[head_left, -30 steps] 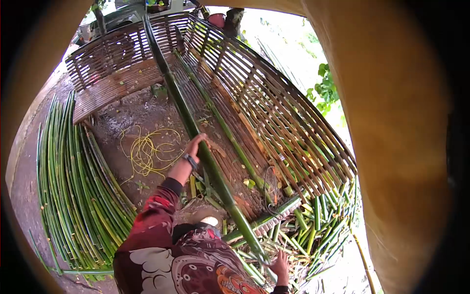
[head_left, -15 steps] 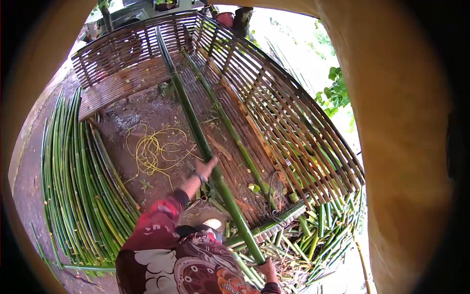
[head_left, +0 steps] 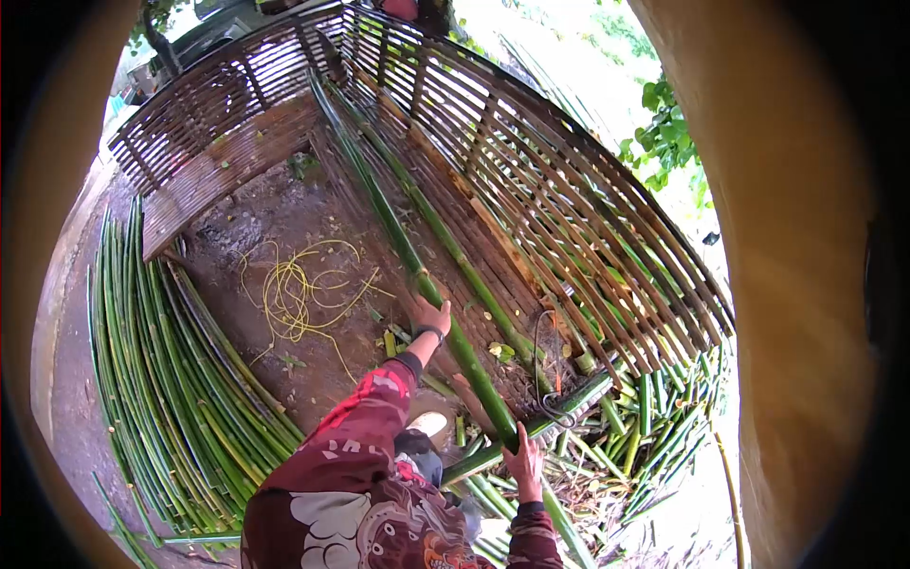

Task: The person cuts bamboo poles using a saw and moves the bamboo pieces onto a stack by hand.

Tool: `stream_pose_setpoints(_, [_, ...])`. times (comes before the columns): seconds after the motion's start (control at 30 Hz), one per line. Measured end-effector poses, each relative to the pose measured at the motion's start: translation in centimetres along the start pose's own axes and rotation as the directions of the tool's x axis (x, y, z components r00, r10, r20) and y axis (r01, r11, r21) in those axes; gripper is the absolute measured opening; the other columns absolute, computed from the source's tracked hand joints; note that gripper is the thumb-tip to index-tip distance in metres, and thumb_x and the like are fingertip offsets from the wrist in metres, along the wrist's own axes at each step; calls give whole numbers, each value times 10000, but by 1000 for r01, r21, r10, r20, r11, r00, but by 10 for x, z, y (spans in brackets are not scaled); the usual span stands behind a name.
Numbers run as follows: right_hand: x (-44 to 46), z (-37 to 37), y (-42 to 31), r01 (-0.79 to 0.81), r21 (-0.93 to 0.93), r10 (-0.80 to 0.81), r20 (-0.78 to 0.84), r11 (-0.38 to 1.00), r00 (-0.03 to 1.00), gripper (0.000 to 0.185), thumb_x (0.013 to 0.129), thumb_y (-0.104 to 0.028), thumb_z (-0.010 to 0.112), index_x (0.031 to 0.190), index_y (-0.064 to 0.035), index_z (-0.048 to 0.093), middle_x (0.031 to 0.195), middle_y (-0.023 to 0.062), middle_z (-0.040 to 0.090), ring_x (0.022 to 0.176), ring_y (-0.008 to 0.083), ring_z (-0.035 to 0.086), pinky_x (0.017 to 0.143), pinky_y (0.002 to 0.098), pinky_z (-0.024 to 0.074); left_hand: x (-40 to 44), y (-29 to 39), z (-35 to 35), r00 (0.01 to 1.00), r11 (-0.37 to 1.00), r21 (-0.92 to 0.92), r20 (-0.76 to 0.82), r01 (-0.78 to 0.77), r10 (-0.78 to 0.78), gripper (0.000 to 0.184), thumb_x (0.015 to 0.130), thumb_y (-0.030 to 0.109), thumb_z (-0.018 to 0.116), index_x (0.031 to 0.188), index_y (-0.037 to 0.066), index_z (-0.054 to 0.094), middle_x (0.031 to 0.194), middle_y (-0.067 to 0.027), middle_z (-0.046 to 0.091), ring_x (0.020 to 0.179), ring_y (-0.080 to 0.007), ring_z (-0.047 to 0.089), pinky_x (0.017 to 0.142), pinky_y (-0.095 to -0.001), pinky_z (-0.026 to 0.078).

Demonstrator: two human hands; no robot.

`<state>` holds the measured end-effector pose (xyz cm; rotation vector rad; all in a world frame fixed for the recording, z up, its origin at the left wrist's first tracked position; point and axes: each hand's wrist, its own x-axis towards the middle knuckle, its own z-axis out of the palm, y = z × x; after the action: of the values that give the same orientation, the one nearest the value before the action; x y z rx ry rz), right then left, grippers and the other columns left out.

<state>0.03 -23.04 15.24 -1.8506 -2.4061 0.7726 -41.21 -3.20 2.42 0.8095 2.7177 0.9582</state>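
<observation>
A long green bamboo pole (head_left: 396, 237) runs from the far corner of the slatted bamboo seating toward me, slanting down to the right. My left hand (head_left: 433, 316) is wrapped round its middle from the left side. At the near end of the pole, my right hand (head_left: 524, 465) grips it, with its fingers partly hidden. A second, thinner bamboo pole (head_left: 450, 247) lies on the slatted seat (head_left: 379, 175), just right of the held pole. Under the near end of the seat runs a thick green bamboo crosspiece (head_left: 483, 462).
Many green bamboo poles (head_left: 180, 379) lie stacked at left. A tangled yellow cord (head_left: 296, 294) rests on the dirt ground. The slatted backrest (head_left: 531, 190) rises at right, with cut bamboo pieces (head_left: 654, 427) below it. A dark looped cable (head_left: 550, 403) hangs near the seat's end.
The held pole has come down and right, its far end now close beside the second pole. My right hand has moved up and forward in view with the near end; my left hand moved right.
</observation>
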Motion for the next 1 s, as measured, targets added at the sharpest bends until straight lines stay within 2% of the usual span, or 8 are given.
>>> stream_pose_setpoints(0.07, [17, -9, -7, 5, 26, -5, 0, 1000, 1000, 929, 797, -308, 840, 1594, -241, 368, 1118, 212, 641, 1043, 407, 640, 878, 554, 520, 7, 25, -23, 917, 949, -197, 365, 245, -161, 1036, 921, 394, 714, 1631, -3, 72, 1650, -302, 238, 1525, -410, 290, 1263, -478, 242])
stream_pose_setpoints(0.2, [52, 4, -9, -1, -5, 0, -57, 1000, 998, 921, 777, -272, 853, 1579, -247, 402, 1149, 162, 599, 1074, 374, 612, 901, 552, 497, 19, 51, -11, 940, 964, -179, 315, 197, -134, 920, 965, 279, 649, 1658, 112, 67, 1616, -321, 303, 1492, -452, 332, 1237, -506, 300])
stream_pose_setpoints(0.23, [59, 6, -11, -7, -24, 4, -116, 1000, 993, 903, 773, -264, 855, 1567, -247, 426, 1171, 152, 579, 1083, 368, 599, 897, 547, 493, 20, 94, -57, 802, 879, -187, 523, 439, -289, 881, 985, 250, 610, 1669, 206, 57, 1570, -345, 366, 1428, -487, 415, 1225, -528, 313])
stream_pose_setpoints(0.4, [106, 17, -17, -19, 8, 20, -202, 1000, 979, 885, 675, -165, 807, 1511, -242, 527, 1160, 143, 556, 1109, 374, 560, 906, 525, 492, 57, 27, 59, 990, 1000, -7, 141, 24, -23, 886, 1004, 216, 543, 1666, 204, -46, 1297, -343, 626, 1158, -505, 624, 1022, -559, 498])
stream_pose_setpoints(0.43, [114, 22, -16, -4, -23, -1, -231, 1000, 973, 816, 723, -155, 759, 1504, -225, 534, 1153, 162, 566, 1098, 385, 570, 910, 512, 495, 63, 52, 26, 914, 984, 77, 363, 163, -180, 862, 1022, 327, 528, 1669, 239, -34, 1405, -354, 560, 1286, -516, 555, 1203, -567, 314])
stream_pose_setpoints(0.53, [135, 17, -28, -60, 13, 62, -280, 998, 958, 793, 744, -164, 755, 1502, -230, 531, 1191, 133, 564, 1117, 363, 558, 945, 505, 472, 79, 72, 17, 937, 994, -55, 341, 96, -71, 818, 1037, 223, 530, 1663, 113, 14, 1421, -351, 550, 1232, -485, 608, 1089, -512, 485])
stream_pose_setpoints(0.8, [175, 44, -12, -154, -197, 96, -277, 968, 956, 823, 747, -275, 803, 1508, -215, 497, 1264, 100, 547, 1181, 326, 536, 996, 491, 441, 116, 54, 85, 879, 987, 72, 449, 143, -160, 920, 1037, 330, 578, 1659, 136, -71, 1556, -315, 427, 1385, -461, 496, 1211, -543, 347])
stream_pose_setpoints(1.0, [145, 16, 70, -359, -19, 335, -316, 933, 888, 402, 872, -273, 761, 1244, -146, 675, 1188, 88, 640, 1172, 335, 561, 981, 467, 473, 112, 54, 89, 838, 976, 115, 499, 186, -219, 920, 1049, 407, 529, 1651, 176, -128, 1516, -326, 459, 1337, -475, 538, 1219, -591, 311])
